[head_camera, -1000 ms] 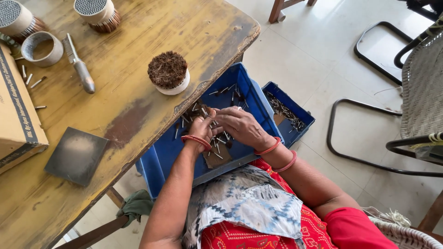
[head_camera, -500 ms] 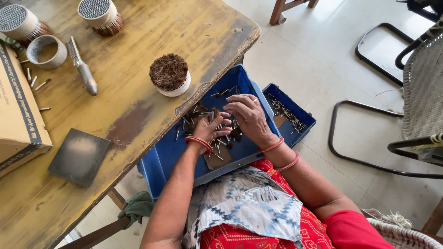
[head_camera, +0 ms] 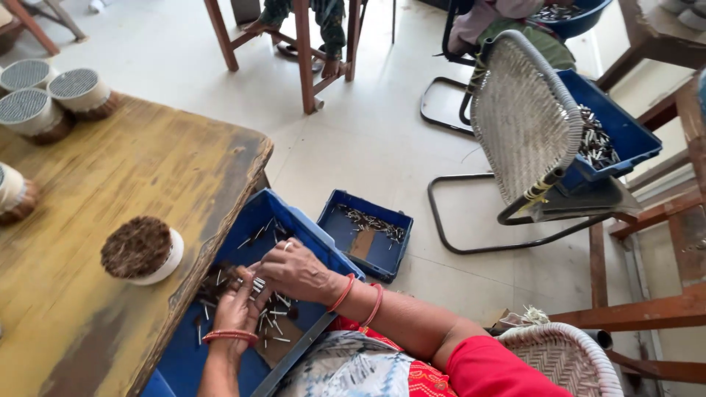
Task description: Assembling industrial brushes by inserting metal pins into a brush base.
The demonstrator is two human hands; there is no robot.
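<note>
Fingers of both hands were bunched together over a heap of small metal pins, pinching a few of them; how many each one held could not be told. The left hand was curled narrow around its little cluster, wrist ringed by a red bangle. The right hand lay just above it, bent over the same spot, fingers drawn close, two red bangles on that wrist.

The pins lay scattered in a large blue tray resting on the person's lap, tucked against the edge of the worn yellow counter. A brown card sat flat in the tray beneath some pins.

On the counter, just beside the tray, stood a round white cup packed full of dark upright pieces. Further along its far-left edge sat three round holders with grey mesh-like tops, close together, and part of another at the left border.

On the floor beyond the lap tray was a smaller blue tray with a thin line of pins and a brown slip inside. A woven chair stood well apart, and behind it another blue tray held a pile of pins.
</note>
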